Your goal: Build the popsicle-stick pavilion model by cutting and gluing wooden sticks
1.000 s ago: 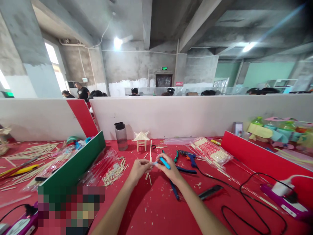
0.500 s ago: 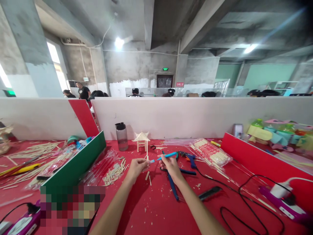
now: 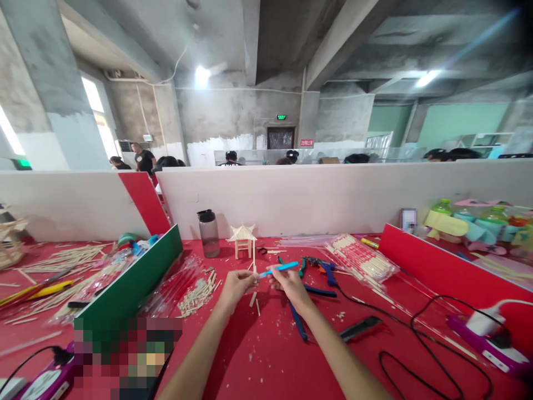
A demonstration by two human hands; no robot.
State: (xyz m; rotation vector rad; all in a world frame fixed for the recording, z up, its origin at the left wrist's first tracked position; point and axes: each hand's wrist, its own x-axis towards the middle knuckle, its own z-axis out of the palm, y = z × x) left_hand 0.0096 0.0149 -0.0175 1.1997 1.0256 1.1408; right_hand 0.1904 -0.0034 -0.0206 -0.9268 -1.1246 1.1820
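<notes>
My left hand [image 3: 239, 286] pinches a thin pale wooden stick [image 3: 254, 255] that stands upright from its fingertips. A bright blue pen-like tool [image 3: 283, 267] is gripped in my right hand [image 3: 287, 283], its pale tip pointing left at the fingertips of my left hand, close to or touching the stick's lower end. Just behind the hands, a small stick-built pavilion [image 3: 242, 240] with a peaked roof stands on the red table. Blue-handled pliers [image 3: 297, 319] lie beneath and beside my right hand.
A water bottle [image 3: 209, 233] stands left of the pavilion. Cut stick pieces [image 3: 200, 294] lie left of my hands. To the right are a glue gun [image 3: 327, 272], bundled sticks [image 3: 360, 258], a black-handled tool [image 3: 361, 329] and cables. Green [image 3: 129, 278] and red dividers flank the space.
The blue tool has tilted flatter, and its tip has moved left to meet the fingertips of my left hand. The view has shifted slightly.
</notes>
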